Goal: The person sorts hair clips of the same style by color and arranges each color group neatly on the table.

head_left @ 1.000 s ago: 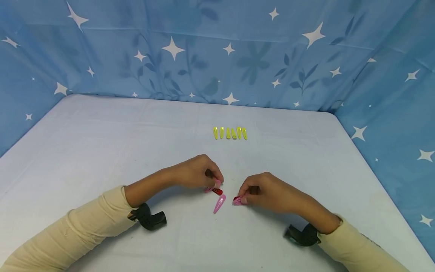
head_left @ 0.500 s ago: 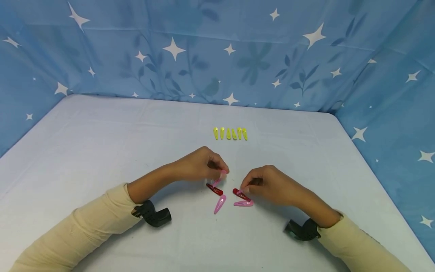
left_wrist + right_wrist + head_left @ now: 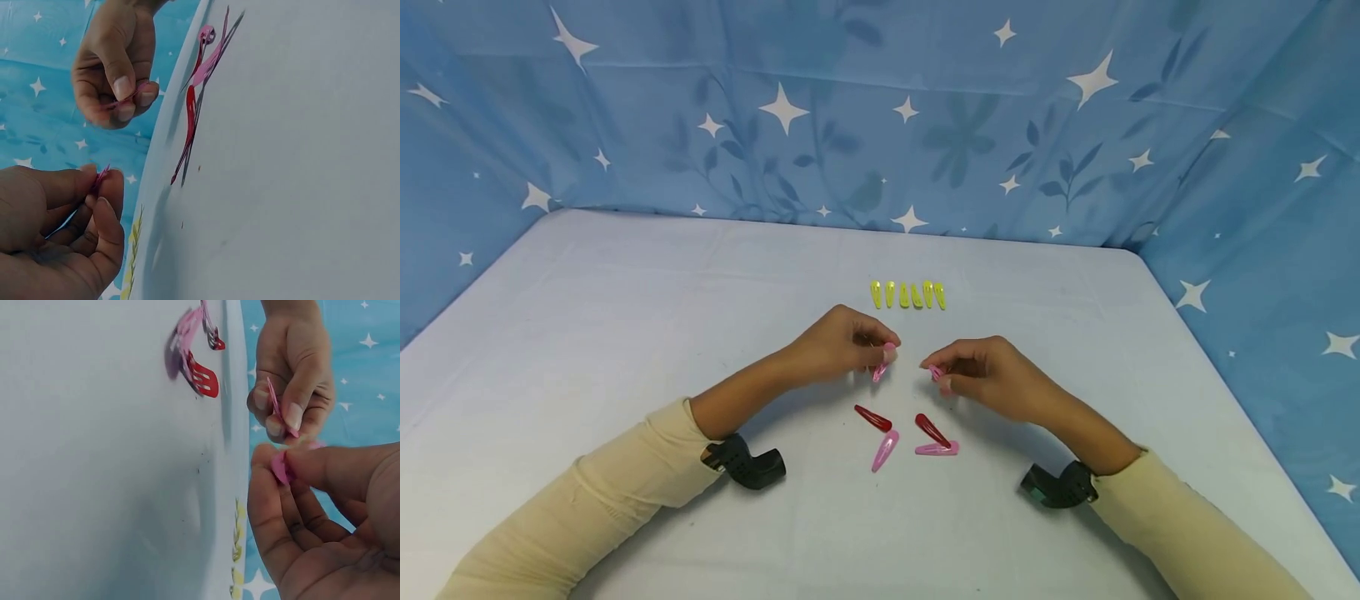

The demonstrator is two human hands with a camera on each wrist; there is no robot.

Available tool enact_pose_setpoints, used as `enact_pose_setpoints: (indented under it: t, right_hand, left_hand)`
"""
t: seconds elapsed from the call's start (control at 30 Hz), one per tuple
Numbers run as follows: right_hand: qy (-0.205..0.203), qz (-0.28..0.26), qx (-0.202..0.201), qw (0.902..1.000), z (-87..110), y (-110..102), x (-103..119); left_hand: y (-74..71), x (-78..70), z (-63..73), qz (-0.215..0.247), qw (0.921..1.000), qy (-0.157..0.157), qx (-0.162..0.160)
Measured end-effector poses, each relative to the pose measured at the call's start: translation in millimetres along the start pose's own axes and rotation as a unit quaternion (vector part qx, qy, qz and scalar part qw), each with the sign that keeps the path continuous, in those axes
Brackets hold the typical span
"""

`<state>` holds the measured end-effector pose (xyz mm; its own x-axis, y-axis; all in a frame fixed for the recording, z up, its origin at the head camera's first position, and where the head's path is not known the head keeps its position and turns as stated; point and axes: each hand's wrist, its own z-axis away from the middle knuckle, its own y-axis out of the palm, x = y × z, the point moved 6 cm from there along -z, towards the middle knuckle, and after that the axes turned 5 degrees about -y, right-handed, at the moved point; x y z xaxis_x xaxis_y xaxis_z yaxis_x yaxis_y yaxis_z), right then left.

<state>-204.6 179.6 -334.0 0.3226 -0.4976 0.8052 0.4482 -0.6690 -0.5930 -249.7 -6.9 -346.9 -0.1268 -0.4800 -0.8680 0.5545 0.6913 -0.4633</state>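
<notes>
My left hand (image 3: 842, 346) pinches a pink snap hair clip (image 3: 879, 372) between thumb and fingers, its narrow end pointing down. Opposite it, my right hand (image 3: 992, 375) pinches another pink hair clip (image 3: 936, 372), partly covered by the fingertips. Both hands are raised over the white table, a short gap apart. Below them lie a red hair clip (image 3: 873, 418) touching a pink one (image 3: 885, 451) on the left. To the right, a second red clip (image 3: 933, 430) meets another pink clip (image 3: 937, 449) at one end.
Several yellow hair clips (image 3: 907, 295) stand in a row farther back on the white table (image 3: 662, 333). A blue curtain with white stars (image 3: 850, 117) hangs behind and along the sides. Black wrist cameras (image 3: 752, 467) sit on both forearms.
Both hands have lifted away from the red and pink clips and moved farther back, each with a pink hair clip. The red clips and two pink ones now lie uncovered.
</notes>
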Motion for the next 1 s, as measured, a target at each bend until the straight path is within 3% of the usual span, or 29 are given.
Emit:
enact_pose_setpoints:
  t: [0.23, 0.5, 0.7, 1.0]
  right_hand:
    - [0.014, -0.007, -0.021, 0.9997, -7.0, -4, -1]
    - [0.003, -0.006, -0.045, 0.9990, -18.4, -8, -3]
    - [0.004, -0.018, -0.055, 0.9983, -27.9, -10, -3]
    - [0.043, -0.046, -0.081, 0.9948, -41.6, -16, -6]
  left_hand:
    - [-7.1, 3.6, -4.9, 0.000, 0.9999, -0.005, -0.015]
    - [-10.3, 2.8, -7.1, 0.004, 0.9999, -0.006, 0.009]
    - [-15.7, 3.9, -11.4, 0.016, 0.9998, -0.010, -0.007]
    - [-26.5, 2.9, -18.9, 0.016, 0.9992, -0.009, -0.035]
